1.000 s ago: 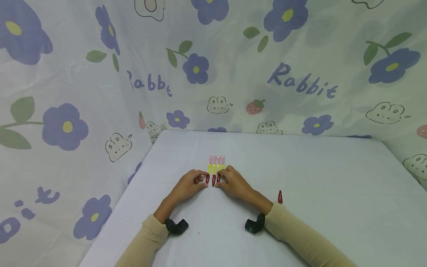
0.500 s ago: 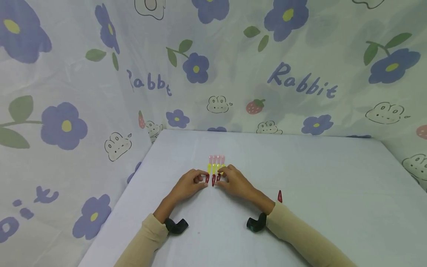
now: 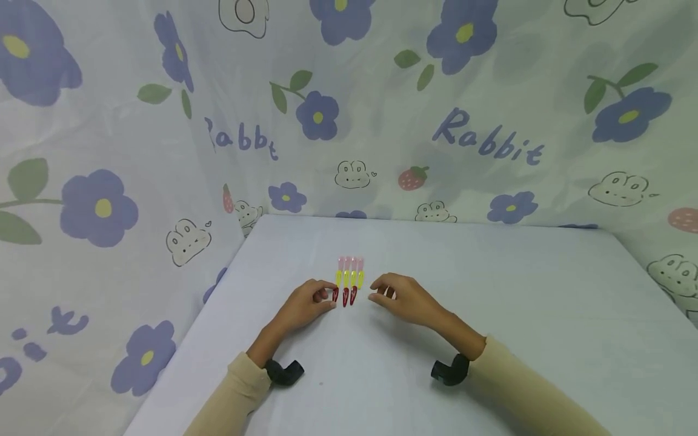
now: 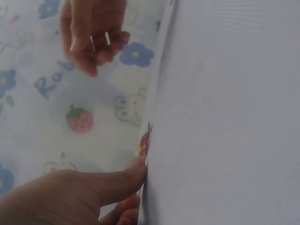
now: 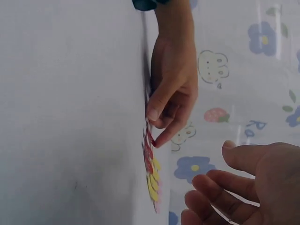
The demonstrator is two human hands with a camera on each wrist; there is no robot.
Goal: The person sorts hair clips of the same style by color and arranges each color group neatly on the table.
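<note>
Hair snap clips lie in tight rows on the white table: pink clips (image 3: 351, 263) at the back, yellow clips (image 3: 346, 278) in the middle, red clips (image 3: 345, 297) in front. My left hand (image 3: 302, 306) pinches the leftmost red clip (image 3: 335, 295) between thumb and forefinger at the table surface. To the right of the rows, my right hand (image 3: 409, 298) holds nothing, its fingers loosely bent and apart from the clips. The right wrist view shows this right hand (image 5: 253, 183) with thumb and fingers spread, and the left hand (image 5: 176, 79) at the red clips.
A white cloth covers the table (image 3: 518, 290). Behind and to the left hangs a curtain (image 3: 382, 121) printed with flowers and rabbits. Each wrist carries a black camera mount, the left mount (image 3: 285, 372) and the right mount (image 3: 451, 370).
My right hand has let go of the rightmost red clip and drawn back to the right. Its wrist now covers where a lone red clip lay. The left hand keeps its pinch.
</note>
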